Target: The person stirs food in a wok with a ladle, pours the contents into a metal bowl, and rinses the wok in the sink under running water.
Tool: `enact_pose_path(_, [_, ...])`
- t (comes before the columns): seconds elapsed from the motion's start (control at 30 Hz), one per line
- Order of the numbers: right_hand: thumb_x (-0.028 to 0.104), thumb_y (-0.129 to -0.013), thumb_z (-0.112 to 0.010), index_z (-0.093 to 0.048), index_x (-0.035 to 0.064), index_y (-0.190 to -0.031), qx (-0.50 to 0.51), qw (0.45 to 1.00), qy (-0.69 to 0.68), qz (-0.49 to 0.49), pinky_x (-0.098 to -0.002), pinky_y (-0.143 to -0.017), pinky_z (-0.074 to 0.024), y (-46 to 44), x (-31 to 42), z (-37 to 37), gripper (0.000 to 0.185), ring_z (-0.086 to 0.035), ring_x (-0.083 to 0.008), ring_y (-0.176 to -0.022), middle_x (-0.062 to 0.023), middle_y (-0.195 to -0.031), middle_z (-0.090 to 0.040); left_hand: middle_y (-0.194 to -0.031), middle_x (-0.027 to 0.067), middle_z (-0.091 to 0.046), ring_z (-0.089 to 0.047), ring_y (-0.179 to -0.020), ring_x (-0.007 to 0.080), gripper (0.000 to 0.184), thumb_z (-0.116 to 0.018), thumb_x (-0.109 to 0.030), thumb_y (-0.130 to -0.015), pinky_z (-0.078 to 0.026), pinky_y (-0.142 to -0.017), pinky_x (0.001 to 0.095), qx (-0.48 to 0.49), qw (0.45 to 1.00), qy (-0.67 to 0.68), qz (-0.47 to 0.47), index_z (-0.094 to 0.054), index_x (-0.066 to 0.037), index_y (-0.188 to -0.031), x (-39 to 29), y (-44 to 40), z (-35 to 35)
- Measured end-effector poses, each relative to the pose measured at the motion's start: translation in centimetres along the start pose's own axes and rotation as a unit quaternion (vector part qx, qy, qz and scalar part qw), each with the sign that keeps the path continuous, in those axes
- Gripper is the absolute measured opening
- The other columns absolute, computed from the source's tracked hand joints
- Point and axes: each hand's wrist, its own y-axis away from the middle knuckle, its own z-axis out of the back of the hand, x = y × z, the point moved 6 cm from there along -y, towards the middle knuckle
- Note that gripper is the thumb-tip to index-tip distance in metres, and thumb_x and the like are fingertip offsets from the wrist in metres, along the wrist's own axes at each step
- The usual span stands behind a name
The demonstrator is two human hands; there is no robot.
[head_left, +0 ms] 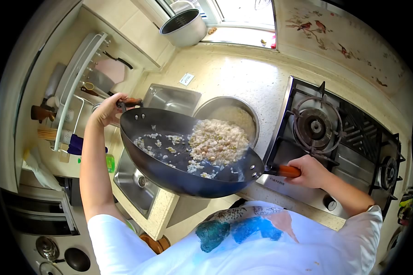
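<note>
A black wok [183, 183] is held up between my two hands, tilted toward the far side. My left hand [109, 110] grips its short wooden side handle [132, 102]. My right hand [309, 171] is wrapped around the long orange-brown handle [287, 171]. Fried rice [218, 142] with small green and brown bits lies heaped at the far edge, and loose grains stick to the inner wall. Just beyond that edge a round metal bowl [253, 114] stands on the counter, partly hidden by the wok; some rice shows in it.
A gas stove [316, 128] stands to the right. Two steel sink basins [170, 98] lie to the left, with a dish rack [80, 73] holding knives and boards beyond them. A rice cooker pot [186, 32] sits by the window. A small packet [186, 79] rests on the counter.
</note>
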Motion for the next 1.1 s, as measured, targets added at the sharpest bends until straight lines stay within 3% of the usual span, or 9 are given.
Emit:
enact_pose_path(0.13, [0.024,-0.064,-0.069,-0.059,0.0038,-0.075,0.011,1.0,-0.029,0.0,-0.0305,-0.053,-0.0408,-0.2,-0.7,-0.7,0.025,-0.051,-0.0258,-0.054,-0.0126,-0.061,-0.054,-0.094,0.0044,-0.06,-0.055,-0.091,0.0163,0.046,-0.041,-0.043,-0.079,-0.048,-0.068,0.0354,0.002,1.0,-0.025,0.0,-0.06,-0.006,-0.098,-2.0,0.2,-1.8])
enact_pose_path(0.2, [0.018,-0.064,-0.071,-0.057,0.0009,-0.074,0.012,0.997,-0.078,0.024,-0.026,-0.049,-0.0364,-0.3,-1.0,-1.2,0.024,-0.041,-0.0127,-0.049,-0.007,-0.054,-0.047,-0.096,0.0062,-0.061,-0.057,-0.09,0.0164,0.051,-0.038,-0.045,-0.08,-0.049,-0.066,0.0318,0.039,0.999,-0.034,0.005,-0.059,-0.004,-0.102,-2.3,-0.3,-2.3])
enact_pose_path(0.4, [0.018,-0.064,-0.073,-0.056,0.0001,-0.073,0.029,0.989,-0.143,0.035,-0.0252,-0.049,-0.0352,-0.3,-0.7,-2.5,0.026,-0.039,-0.0102,-0.051,-0.0047,-0.054,-0.045,-0.101,0.0098,-0.061,-0.059,-0.089,0.0169,0.063,-0.032,-0.055,-0.082,-0.048,-0.065,0.0271,0.039,0.999,0.011,0.008,-0.059,-0.003,-0.104,-3.3,-0.6,-2.4])
enact_pose_path(0.47, [0.019,-0.065,-0.072,-0.057,0.0002,-0.074,0.033,0.985,-0.164,0.031,-0.0264,-0.05,-0.0363,-0.3,-0.8,-3.2,0.025,-0.04,-0.0121,-0.051,-0.0069,-0.055,-0.047,-0.098,0.0141,-0.06,-0.058,-0.089,0.0218,0.057,-0.036,-0.046,-0.086,-0.046,-0.08,0.0325,0.026,0.996,0.083,-0.01,-0.053,0.003,-0.107,-3.8,-0.3,-2.4])
enact_pose_path(0.57, [0.02,-0.066,-0.071,-0.057,0.0002,-0.074,0.037,0.98,-0.195,0.028,-0.0275,-0.051,-0.0374,-0.3,-0.9,-4.1,0.025,-0.042,-0.0137,-0.05,-0.0091,-0.055,-0.048,-0.082,0.0062,-0.062,-0.056,-0.073,0.0157,0.067,-0.03,-0.061,-0.081,-0.043,-0.067,0.0326,-0.046,0.996,0.042,-0.065,-0.061,-0.004,-0.097,-2.8,-0.4,-0.5])
enact_pose_path(0.67, [0.02,-0.067,-0.071,-0.057,0.0002,-0.074,0.037,0.975,-0.215,0.032,-0.0277,-0.051,-0.0379,-0.4,-1.2,-5.2,0.025,-0.043,-0.014,-0.05,-0.0094,-0.055,-0.048,-0.071,0.0026,-0.058,-0.052,-0.069,0.0141,0.062,-0.029,-0.061,-0.083,-0.041,-0.067,0.033,-0.122,0.986,0.054,-0.102,-0.061,-0.007,-0.085,-1.3,1.9,0.2])
enact_pose_path(0.8, [0.015,-0.068,-0.071,-0.056,-0.0003,-0.075,0.037,0.973,-0.225,0.037,-0.0253,-0.049,-0.0358,-0.3,-1.1,-5.7,0.023,-0.041,-0.0096,-0.052,-0.0041,-0.056,-0.047,-0.052,-0.0014,-0.038,-0.045,-0.053,0.0121,0.049,-0.031,-0.052,-0.087,-0.039,-0.055,0.0285,-0.232,0.956,0.148,-0.105,-0.045,-0.012,-0.063,3.4,5.7,0.7])
enact_pose_path(0.9, [0.02,-0.068,-0.069,-0.058,0.0017,-0.074,0.033,0.973,-0.224,0.034,-0.03,-0.052,-0.0399,-0.3,-1.1,-6.1,0.022,-0.05,-0.0219,-0.05,-0.0122,-0.059,-0.053,-0.05,-0.0013,-0.041,-0.045,-0.049,0.0116,0.045,-0.036,-0.047,-0.087,-0.04,-0.05,0.0269,-0.286,0.929,0.212,-0.105,-0.046,-0.012,-0.062,9.0,8.2,0.6])
enact_pose_path(1.1, [0.021,-0.068,-0.067,-0.058,0.0038,-0.077,-0.01,0.983,-0.18,0.025,-0.033,-0.055,-0.0432,-0.1,-0.5,-6.3,0.021,-0.056,-0.0285,-0.059,-0.0145,-0.064,-0.056,-0.049,-0.0013,-0.046,-0.048,-0.044,0.0094,0.035,-0.045,-0.034,-0.088,-0.04,-0.041,0.0221,-0.27,0.943,0.193,0.0,-0.049,-0.01,-0.063,21.1,12.6,-4.5])
